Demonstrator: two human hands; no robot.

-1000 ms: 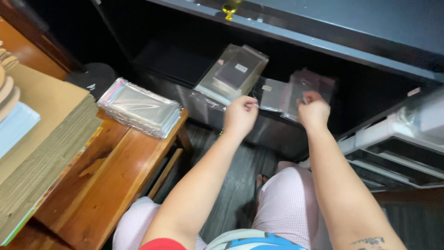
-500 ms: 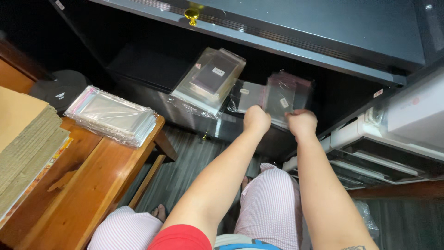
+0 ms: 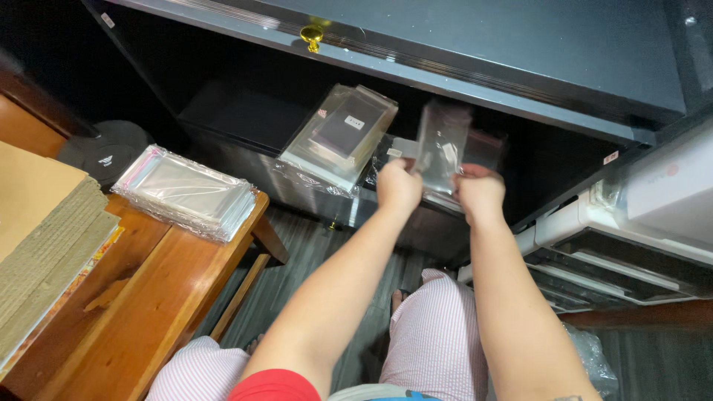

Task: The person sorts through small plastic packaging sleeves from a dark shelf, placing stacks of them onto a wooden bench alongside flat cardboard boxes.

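Nearest you: wooden table on your left, well away from both sets of fingers. It carries a stack of flat cardboard sheets and, further out at its far corner, a pile of clear plastic sleeves. Neither hand touches either of them.

Your left hand and right hand are both up at the open dark cabinet, close together. Both are clenched on one clear sleeve: left fingers pinch its lower left edge, right fingers its lower right edge. The sleeve stands upright just above your knuckles, lifted off what lies on the shelf. It's blurred, so I can't tell if anything is inside it.

Just left of your left fingers: a stack of bagged sleeve packs, leaning on the shelf, untouched. Behind and below the held sleeve, more clear packs lie on the shelf, near your right fingers.

My read on progress: one sleeve is picked out and in hand, which looks like an early step. Shelf stock looks mostly untouched. The table pile shows no sign of current handling. Can't tell how many sleeves remain.
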